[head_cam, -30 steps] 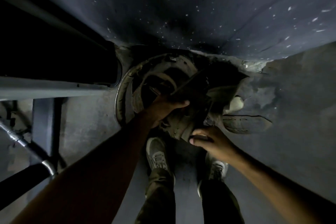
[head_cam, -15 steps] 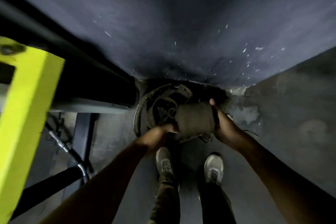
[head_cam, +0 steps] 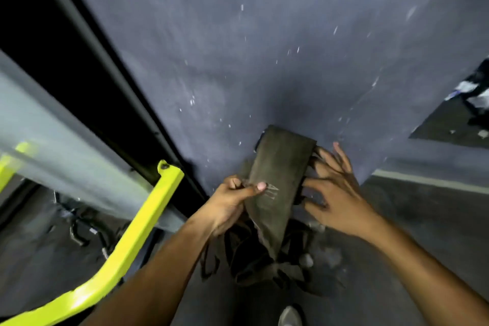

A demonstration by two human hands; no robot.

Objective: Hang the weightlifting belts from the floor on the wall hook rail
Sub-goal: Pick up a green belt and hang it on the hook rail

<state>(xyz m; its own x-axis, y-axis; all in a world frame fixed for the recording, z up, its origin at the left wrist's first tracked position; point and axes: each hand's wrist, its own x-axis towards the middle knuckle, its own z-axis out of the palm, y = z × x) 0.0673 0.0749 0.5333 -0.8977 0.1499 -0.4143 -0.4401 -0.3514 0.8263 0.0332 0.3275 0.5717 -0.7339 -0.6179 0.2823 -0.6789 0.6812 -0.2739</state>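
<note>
belt point(head_cam: 277, 182): dark brown | wall point(head_cam: 264, 47): blue-grey, white-flecked | bar point(head_cam: 137, 233): neon yellow

- A bright yellow curved bar point(head_cam: 137, 235) at lower left, bolted at its upper end.
- A speckled blue-grey wall point(head_cam: 264, 47) ahead.
- One pale shoe point(head_cam: 290, 316) at the bottom edge.

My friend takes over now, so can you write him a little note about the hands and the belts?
Left hand: grips the belt at its edge, thumb on top.
Right hand: fingers spread at the belt's right side; contact unclear.
The belt is lifted in front of the wall. More straps hang below it.
Done: belt off the floor.
Left: hang it; no hook rail in view.
</note>
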